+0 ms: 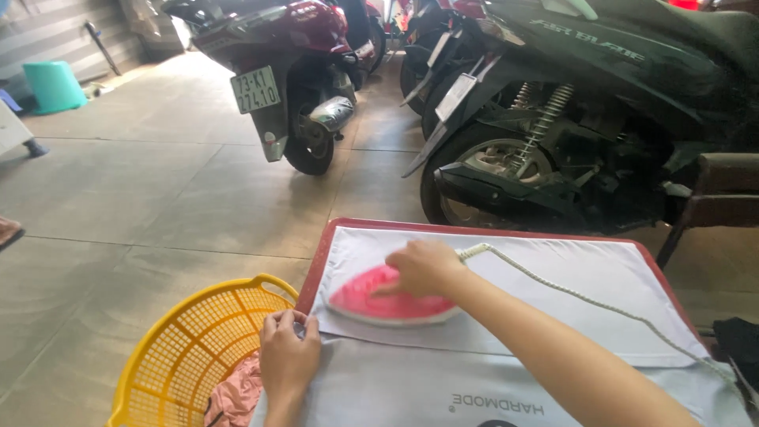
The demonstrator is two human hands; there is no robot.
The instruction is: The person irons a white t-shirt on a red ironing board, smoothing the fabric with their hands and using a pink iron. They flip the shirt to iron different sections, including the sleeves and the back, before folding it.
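My right hand (424, 268) grips the handle of a pink iron (371, 302) that rests flat on a white cloth (553, 277) spread over a red-edged board (322, 257). A white braided cord (585, 298) runs from the iron off to the right. My left hand (286, 354) pinches the left edge of a light grey garment (411, 383) lying across the near part of the board.
A yellow plastic basket (190, 348) with pinkish clothes stands at the board's left. Parked motor scooters (553, 119) stand just beyond the board, a maroon one (292, 71) further left. A teal bin (54, 85) sits far left on the tiled floor.
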